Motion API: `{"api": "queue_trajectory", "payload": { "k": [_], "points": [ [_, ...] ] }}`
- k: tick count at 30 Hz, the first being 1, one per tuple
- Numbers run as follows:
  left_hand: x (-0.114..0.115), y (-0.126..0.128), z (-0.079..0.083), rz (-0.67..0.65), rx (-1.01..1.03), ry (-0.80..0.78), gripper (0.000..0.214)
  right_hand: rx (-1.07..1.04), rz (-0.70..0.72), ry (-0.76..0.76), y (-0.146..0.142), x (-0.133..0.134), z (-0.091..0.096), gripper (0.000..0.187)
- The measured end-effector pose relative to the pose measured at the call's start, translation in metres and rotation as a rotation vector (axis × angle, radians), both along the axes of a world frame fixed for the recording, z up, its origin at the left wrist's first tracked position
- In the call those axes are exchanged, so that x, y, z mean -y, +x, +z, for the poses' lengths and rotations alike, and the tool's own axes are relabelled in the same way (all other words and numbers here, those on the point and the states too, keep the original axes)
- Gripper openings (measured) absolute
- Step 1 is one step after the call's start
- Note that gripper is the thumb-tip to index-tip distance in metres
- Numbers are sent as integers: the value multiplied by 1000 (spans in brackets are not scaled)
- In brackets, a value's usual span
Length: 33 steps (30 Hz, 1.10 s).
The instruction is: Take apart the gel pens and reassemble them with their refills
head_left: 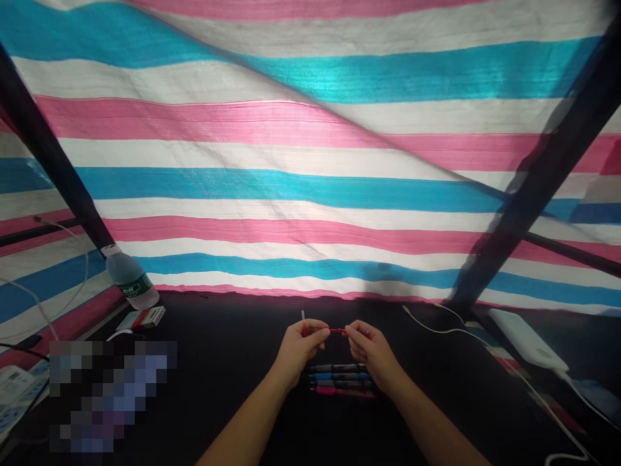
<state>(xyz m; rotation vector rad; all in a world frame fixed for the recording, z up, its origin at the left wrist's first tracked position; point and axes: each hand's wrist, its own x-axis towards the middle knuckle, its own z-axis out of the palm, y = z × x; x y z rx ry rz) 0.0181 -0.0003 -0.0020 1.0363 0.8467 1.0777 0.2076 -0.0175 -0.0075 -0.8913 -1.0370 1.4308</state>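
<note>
In the middle of the head view, my left hand (306, 343) and my right hand (367, 343) are held close together, fingertips pinched. Between them stretches a thin red pen part (336, 331), one end in each pinch. From behind my left fingers a slim tube, like a pen refill (303, 316), sticks up, pale at the top and reddish lower down. A bit of red also shows among my right fingers, mostly hidden. Just below my hands several pens lie side by side, among them a blue pen (334, 376) and a pinkish-red pen (334, 391).
On the black table (228, 388) stand a water bottle (130, 278) and a small box (141, 318) at the back left. A blurred-out patch (121, 395) covers the left. At right lie a white power bank (528, 340) and a white cable (451, 331). Striped sheeting hangs behind.
</note>
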Motion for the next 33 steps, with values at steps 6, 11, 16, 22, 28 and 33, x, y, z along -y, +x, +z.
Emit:
{"api": "queue_trajectory", "payload": {
  "k": [6,11,16,22,28,33],
  "points": [
    [0,0,1,36,-76,25,40,289,-107,95,3,0,-2,41],
    [2,2,5,45,-106,33,38,476,-173,186,4,1,1,41],
    [1,2,4,40,-129,56,35,493,-136,189,2,3,5,40],
    [1,2,3,9,-219,167,29,468,-49,175,-1,4,1,40],
    [1,2,3,44,-210,201,26,295,21,125,-2,2,-9,43],
    [2,1,6,164,-169,180,30,298,-34,216,-2,4,-5,42]
  ]
}}
